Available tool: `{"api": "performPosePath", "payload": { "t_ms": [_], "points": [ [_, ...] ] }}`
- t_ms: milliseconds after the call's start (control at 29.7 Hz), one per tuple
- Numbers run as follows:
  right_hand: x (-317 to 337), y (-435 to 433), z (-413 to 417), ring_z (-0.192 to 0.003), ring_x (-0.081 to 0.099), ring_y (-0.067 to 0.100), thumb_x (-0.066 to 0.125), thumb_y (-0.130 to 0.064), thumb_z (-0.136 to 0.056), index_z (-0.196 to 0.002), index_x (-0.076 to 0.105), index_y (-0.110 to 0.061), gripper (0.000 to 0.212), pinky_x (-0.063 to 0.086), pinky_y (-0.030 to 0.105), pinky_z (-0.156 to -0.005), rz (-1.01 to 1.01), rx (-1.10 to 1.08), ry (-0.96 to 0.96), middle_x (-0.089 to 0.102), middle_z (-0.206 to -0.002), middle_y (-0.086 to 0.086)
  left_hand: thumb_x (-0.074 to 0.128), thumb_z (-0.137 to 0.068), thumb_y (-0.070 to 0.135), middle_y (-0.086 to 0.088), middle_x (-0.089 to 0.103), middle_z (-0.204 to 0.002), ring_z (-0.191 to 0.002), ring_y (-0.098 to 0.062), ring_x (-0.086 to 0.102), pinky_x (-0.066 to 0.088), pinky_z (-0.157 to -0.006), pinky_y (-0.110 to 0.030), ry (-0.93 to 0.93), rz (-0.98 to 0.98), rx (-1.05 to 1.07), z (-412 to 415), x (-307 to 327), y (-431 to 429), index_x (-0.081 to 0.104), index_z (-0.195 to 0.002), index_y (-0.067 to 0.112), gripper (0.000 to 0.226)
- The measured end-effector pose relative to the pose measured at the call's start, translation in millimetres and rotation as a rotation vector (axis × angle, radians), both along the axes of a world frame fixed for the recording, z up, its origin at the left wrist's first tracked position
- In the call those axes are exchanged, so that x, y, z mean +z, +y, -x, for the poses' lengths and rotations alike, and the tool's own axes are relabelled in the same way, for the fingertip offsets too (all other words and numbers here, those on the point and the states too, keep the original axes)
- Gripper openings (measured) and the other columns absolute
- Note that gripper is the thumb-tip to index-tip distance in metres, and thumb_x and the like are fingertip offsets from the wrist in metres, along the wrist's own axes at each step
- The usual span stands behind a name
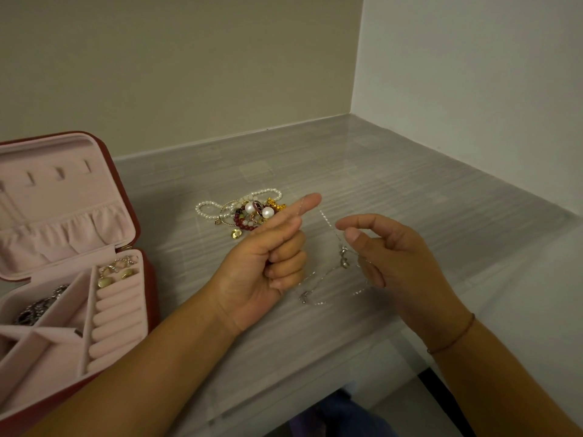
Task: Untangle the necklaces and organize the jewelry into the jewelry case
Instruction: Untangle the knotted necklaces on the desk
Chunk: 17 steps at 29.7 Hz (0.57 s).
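A thin silver chain necklace (328, 274) hangs between my two hands above the grey table. My left hand (268, 257) has its forefinger stretched out with the chain looped over it, the other fingers curled. My right hand (394, 257) pinches the chain between thumb and forefinger, a small silver pendant dangling just below. The chain's lower part lies on the table. Behind my left hand sits a tangled pile of jewelry (249, 212): pearl strands, dark red beads, gold pieces. The open jewelry case (120, 351), red outside and pink inside, stands at the left.
The case holds gold earrings (115, 274) above its ring rolls and dark silver pieces (38, 307) in a left compartment. Walls close the table at the back and right. The table's front edge (284, 402) is near my body.
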State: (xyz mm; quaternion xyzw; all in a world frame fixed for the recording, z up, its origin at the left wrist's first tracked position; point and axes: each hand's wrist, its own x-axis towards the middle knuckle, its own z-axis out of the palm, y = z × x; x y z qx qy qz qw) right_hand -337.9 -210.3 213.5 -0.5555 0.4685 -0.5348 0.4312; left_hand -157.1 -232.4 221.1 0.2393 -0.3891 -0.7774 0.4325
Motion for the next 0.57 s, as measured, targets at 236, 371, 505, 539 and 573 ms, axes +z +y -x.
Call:
{"api": "performPosePath", "payload": {
  "t_ms": [236, 371, 505, 539, 573],
  "points": [
    [1.6, 2.2, 7.5, -0.038, 0.031, 0.01, 0.063, -0.045, -0.07, -0.078, 0.069, -0.014, 0.033, 0.03, 0.019, -0.045, -0.112, 0.03, 0.068, 0.039, -0.04, -0.001, 0.048, -0.087, 0.015, 0.008, 0.024, -0.048, -0.037, -0.002, 0.019, 0.012, -0.037, -0.019, -0.041, 0.051, 0.012, -0.2, -0.6, -0.3, 0.058, -0.131, 0.022, 0.045],
    [2.2, 3.2, 10.8, -0.037, 0.031, 0.011, 0.062, -0.049, -0.071, -0.06, 0.06, -0.02, 0.03, 0.031, 0.019, -0.045, -0.151, 0.042, 0.127, 0.039, -0.039, -0.001, 0.048, -0.086, 0.015, 0.009, 0.024, -0.047, -0.036, -0.002, 0.019, 0.011, -0.038, -0.02, -0.059, 0.055, 0.011, -0.9, 1.0, -0.1, 0.056, -0.132, 0.023, 0.047],
    [4.1, 3.8, 12.6, -0.039, 0.029, 0.012, 0.063, -0.042, -0.076, -0.071, 0.071, -0.012, 0.032, 0.029, 0.019, -0.045, -0.165, 0.08, 0.175, 0.036, -0.039, 0.001, 0.048, -0.085, 0.014, 0.009, 0.024, -0.046, -0.04, -0.004, 0.012, 0.01, -0.038, -0.02, -0.065, 0.051, 0.014, -0.3, 2.4, 0.7, 0.056, -0.132, 0.023, 0.048],
    [4.4, 3.6, 13.0, -0.039, 0.029, 0.012, 0.064, -0.038, -0.078, -0.073, 0.072, -0.01, 0.029, 0.028, 0.021, -0.045, -0.168, 0.087, 0.174, 0.036, -0.04, 0.002, 0.048, -0.085, 0.014, 0.009, 0.025, -0.046, -0.04, -0.004, 0.012, 0.01, -0.038, -0.02, -0.062, 0.052, 0.014, -0.4, 2.0, 0.7, 0.055, -0.132, 0.023, 0.048],
    [4.4, 3.4, 13.7, -0.039, 0.028, 0.013, 0.065, -0.034, -0.08, -0.074, 0.073, -0.01, 0.026, 0.027, 0.022, -0.045, -0.172, 0.094, 0.164, 0.035, -0.04, 0.002, 0.048, -0.086, 0.013, 0.009, 0.025, -0.046, -0.038, -0.003, 0.014, 0.01, -0.038, -0.021, -0.059, 0.053, 0.014, -0.5, 1.7, 0.8, 0.055, -0.132, 0.023, 0.048]
  ]
}}
